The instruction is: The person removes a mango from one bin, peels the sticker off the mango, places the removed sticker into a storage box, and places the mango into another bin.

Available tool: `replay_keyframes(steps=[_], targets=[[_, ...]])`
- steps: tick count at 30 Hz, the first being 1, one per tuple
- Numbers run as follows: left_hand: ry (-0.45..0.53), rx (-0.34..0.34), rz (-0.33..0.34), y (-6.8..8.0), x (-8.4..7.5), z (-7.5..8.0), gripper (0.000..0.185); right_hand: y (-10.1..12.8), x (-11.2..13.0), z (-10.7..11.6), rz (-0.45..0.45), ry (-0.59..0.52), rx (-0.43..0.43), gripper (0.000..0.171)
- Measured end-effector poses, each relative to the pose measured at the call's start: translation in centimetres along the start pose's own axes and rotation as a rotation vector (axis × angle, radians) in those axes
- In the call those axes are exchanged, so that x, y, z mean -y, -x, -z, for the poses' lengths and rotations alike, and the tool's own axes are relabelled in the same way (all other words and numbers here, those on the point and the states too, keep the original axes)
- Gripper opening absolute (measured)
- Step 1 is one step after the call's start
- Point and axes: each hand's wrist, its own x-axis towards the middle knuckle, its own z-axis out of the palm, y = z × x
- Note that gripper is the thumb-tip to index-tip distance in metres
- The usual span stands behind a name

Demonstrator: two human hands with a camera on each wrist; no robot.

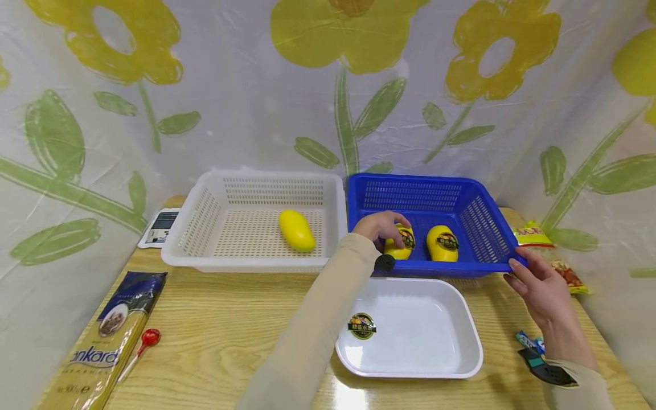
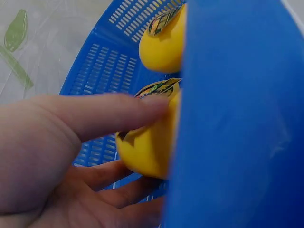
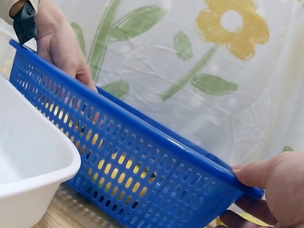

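Observation:
My left hand (image 1: 381, 228) reaches over the front rim into the blue basket (image 1: 420, 267) and holds a yellow mango (image 2: 147, 152). Its thumb lies across the mango's dark round sticker (image 1: 407, 239), with the other fingers around the far side. A second stickered mango (image 1: 442, 245) lies to the right in the same basket. At the basket's front right corner, my right hand (image 1: 545, 287) pinches the rim, thumb on top and fingers below. A mango (image 1: 297, 230) with no sticker showing lies in the white basket (image 1: 205, 262) to the left.
A white tray (image 1: 410, 341) with a similar sticker (image 1: 362, 326) stands in front of the blue basket. On the left lie a pasta packet (image 1: 110, 341), a red lollipop (image 1: 150, 337) and a white device (image 1: 160, 228). Snack packets (image 1: 533, 234) lie at the right.

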Motion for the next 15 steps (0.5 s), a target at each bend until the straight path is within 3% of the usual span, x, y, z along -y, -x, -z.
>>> replay_keyframes(steps=[4, 11, 15], targets=[[-0.052, 0.028, -0.011, -0.24, 0.13, -0.14, 0.06, 0.02, 0.09, 0.0, -0.002, -0.001, 0.006, 0.057], [-0.108, 0.015, -0.018, -0.28, -0.03, -0.35, 0.062, 0.03, 0.18, -0.03, -0.004, -0.012, 0.021, 0.058], [-0.079, 0.02, -0.016, -0.12, -0.21, -0.29, 0.064, 0.08, 0.19, 0.13, -0.013, -0.019, 0.022, 0.059]])
